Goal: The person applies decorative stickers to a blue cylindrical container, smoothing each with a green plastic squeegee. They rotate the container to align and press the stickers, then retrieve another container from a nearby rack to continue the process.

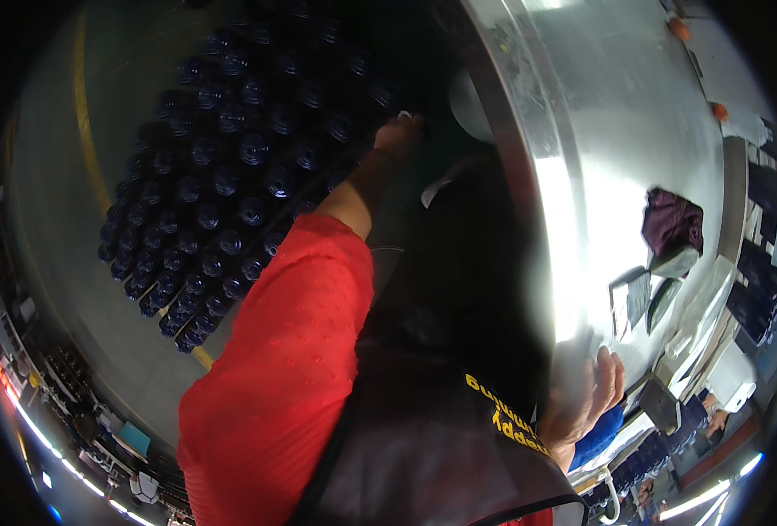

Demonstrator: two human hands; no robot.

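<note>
My left arm, in a red sleeve (292,324), stretches down past the side of the metal table. At its end my left hand (399,136) is in deep shade, its fingers curled together. A small white bit (404,114) shows at the fingers; what it is, I cannot make out. Left of this hand stand many dark blue, glossy round bottle-like things (253,149), packed in rows low near the floor. My right hand (586,399) lies by the near end of the shiny metal table (616,114), fingers extended, with blue cloth (599,438) by its wrist.
On the tabletop lie a dark purple cloth (672,221) and a flat pale pad (631,298). A dark apron (441,438) covers my front. A yellow line (86,123) runs along the grey floor at left. Trays and dark items (752,298) stand beyond the table.
</note>
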